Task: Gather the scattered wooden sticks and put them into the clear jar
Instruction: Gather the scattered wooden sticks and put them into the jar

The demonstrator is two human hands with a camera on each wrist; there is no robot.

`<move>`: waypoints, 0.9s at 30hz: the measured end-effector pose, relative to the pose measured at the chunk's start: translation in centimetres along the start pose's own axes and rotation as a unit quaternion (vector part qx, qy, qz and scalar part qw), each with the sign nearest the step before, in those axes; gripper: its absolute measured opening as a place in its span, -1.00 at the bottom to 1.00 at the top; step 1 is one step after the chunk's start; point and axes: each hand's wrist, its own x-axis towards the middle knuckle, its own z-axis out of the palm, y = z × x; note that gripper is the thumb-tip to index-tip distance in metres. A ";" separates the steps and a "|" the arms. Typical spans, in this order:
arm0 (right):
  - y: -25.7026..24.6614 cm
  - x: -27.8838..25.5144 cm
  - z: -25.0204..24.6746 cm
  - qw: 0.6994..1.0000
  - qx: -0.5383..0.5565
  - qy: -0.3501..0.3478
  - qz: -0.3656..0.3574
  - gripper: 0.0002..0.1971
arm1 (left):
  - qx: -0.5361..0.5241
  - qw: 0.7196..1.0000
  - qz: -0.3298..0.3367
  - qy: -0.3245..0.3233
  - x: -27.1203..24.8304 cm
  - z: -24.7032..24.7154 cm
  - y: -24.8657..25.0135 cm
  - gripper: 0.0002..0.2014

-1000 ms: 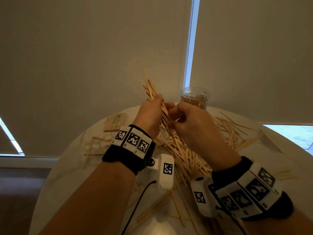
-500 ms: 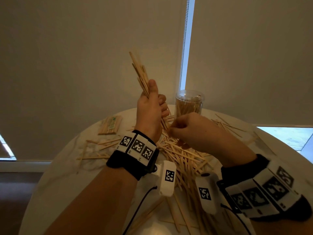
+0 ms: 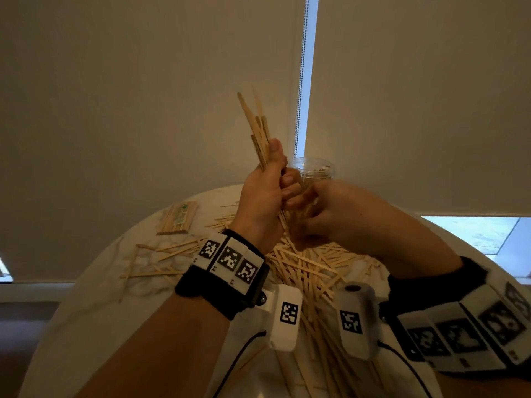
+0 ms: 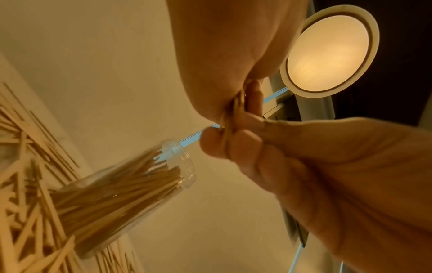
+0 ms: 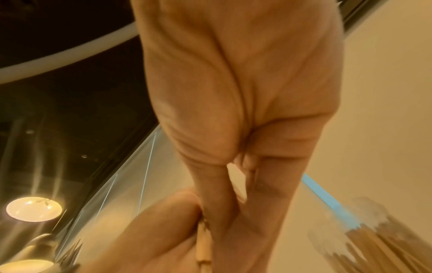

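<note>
A: Currently, what is the fill status of the jar [image 3: 313,170]?

B: Partly filled. The left wrist view shows sticks standing packed inside the jar, reaching up toward the rim. The jar stands upright on the bench [image 3: 86,311], at its far edge, with no lid visible on it.

A: And the hands?

B: The left hand [image 3: 263,196] is in front of the jar and just to its left. Its fingers [image 4: 245,146] and thumb are curled round a bundle of sticks [image 3: 257,130]; the bundle points upward, fanned slightly at the top. The right hand [image 3: 330,214] is directly in front of the jar, touching the lower end of the same bundle. Its fingers are bent in toward the bundle; whether they pinch it or only square it up cannot be told.

A: Remaining work?

B: Substantial, by my estimate. A dense pile of loose sticks [image 3: 304,271] lies on the bench in front of the jar, below the hands. A thinner scatter [image 3: 161,254] lies to the left of the jar, and a stacked pack of sticks [image 3: 178,218] rests further left. The held bundle is not yet in the jar. Judged stage: aligning the bundle prior to insertion.
</note>
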 end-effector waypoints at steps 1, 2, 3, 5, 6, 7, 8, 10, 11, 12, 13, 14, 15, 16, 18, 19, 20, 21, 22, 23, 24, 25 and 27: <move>0.1 0.2 0.0 0.999 0.033 0.024 -0.005 -0.72 | -0.001 1.000 0.008 0.003 -0.1 0.2 0.1 -0.65; 0.1 0.4 0.1 0.996 0.071 0.048 -0.013 -0.71 | 0.002 1.000 0.018 0.006 -0.1 0.2 0.2 -0.64; 0.1 0.4 0.1 0.993 0.095 0.064 -0.021 -0.70 | 0.008 1.000 0.025 0.008 -0.1 0.2 0.4 -0.64; -0.1 0.2 0.0 0.995 0.075 0.058 -0.026 -0.67 | 0.041 0.999 0.030 0.007 -0.1 -0.1 0.7 -0.62; -0.1 0.0 -0.2 0.997 0.044 0.051 -0.026 -0.65 | 0.080 0.996 0.026 0.002 0.0 -0.4 0.7 -0.62; -0.1 -0.1 -0.5 0.998 0.017 0.060 -0.029 -0.61 | 0.130 0.991 0.011 -0.007 0.0 -0.7 0.7 -0.62; -0.1 -0.3 -1.0 0.995 0.000 0.091 -0.037 -0.56 | 0.181 0.983 -0.016 -0.022 0.0 -1.0 0.5 -0.61; 0.1 -0.5 -2.4 0.977 0.008 0.200 -0.070 -0.43 | 0.260 0.959 -0.089 -0.070 -0.2 -1.3 0.2 -0.60; 0.2 -0.6 -3.1 0.961 0.022 0.260 -0.094 -0.41 | 0.286 0.946 -0.116 -0.102 -0.4 -1.4 0.1 -0.61; 0.2 -0.9 -3.8 0.940 0.037 0.316 -0.121 -0.43 | 0.316 0.931 -0.129 -0.133 -0.6 -1.3 0.0 -0.62; 0.2 -1.3 -4.4 0.919 0.048 0.363 -0.148 -0.47 | 0.355 0.912 -0.125 -0.160 -0.8 -1.2 -0.1 -0.65; 0.2 -1.6 -4.9 0.901 0.051 0.396 -0.169 -0.51 | 0.401 0.892 -0.108 -0.179 -1.0 -0.9 -0.2 -0.67; 0.2 -1.9 -5.2 0.893 0.047 0.409 -0.181 -0.55 | 0.447 0.870 -0.080 -0.194 -1.1 -0.6 -0.2 -0.66; 0.3 -1.9 -5.3 0.898 0.036 0.398 -0.185 -0.58 | 0.488 0.847 -0.045 -0.203 -1.3 -0.3 -0.3 -0.62; 0.4 -1.5 -4.4 0.942 -0.012 0.292 -0.163 -0.64 | 0.541 0.814 0.026 -0.209 -1.6 0.5 -0.5 -0.58; 0.4 -1.2 -3.7 0.963 -0.031 0.225 -0.145 -0.65 | 0.550 0.808 0.048 -0.207 -1.7 0.8 -0.6 -0.64; 0.3 -0.8 -3.0 0.973 -0.039 0.182 -0.134 -0.65 | 0.549 0.809 0.057 -0.201 -1.8 1.0 -0.7 -0.73; 0.2 -0.6 -2.6 0.975 -0.039 0.171 -0.137 -0.65 | 0.543 0.815 0.059 -0.194 -1.8 1.0 -0.7 -0.78; 0.1 -0.5 -2.4 0.971 -0.033 0.186 -0.148 -0.65 | 0.542 0.817 0.061 -0.188 -1.8 0.8 -0.7 -0.77; 0.0 -0.4 -2.5 0.962 -0.024 0.220 -0.160 -0.64 | 0.550 0.811 0.068 -0.185 -1.6 0.5 -0.7 -0.75; 0.0 -0.4 -2.6 0.953 -0.019 0.252 -0.167 -0.63 | 0.565 0.802 0.076 -0.180 -1.3 0.2 -0.7 -0.72; 0.0 -0.3 -2.6 0.951 -0.025 0.262 -0.164 -0.62 | 0.576 0.793 0.086 -0.179 -1.2 0.0 -0.7 -0.72; 0.0 -0.3 -1.9 0.965 -0.054 0.209 -0.149 -0.55 | 0.578 0.789 0.107 -0.179 -1.2 0.0 -0.8 -0.86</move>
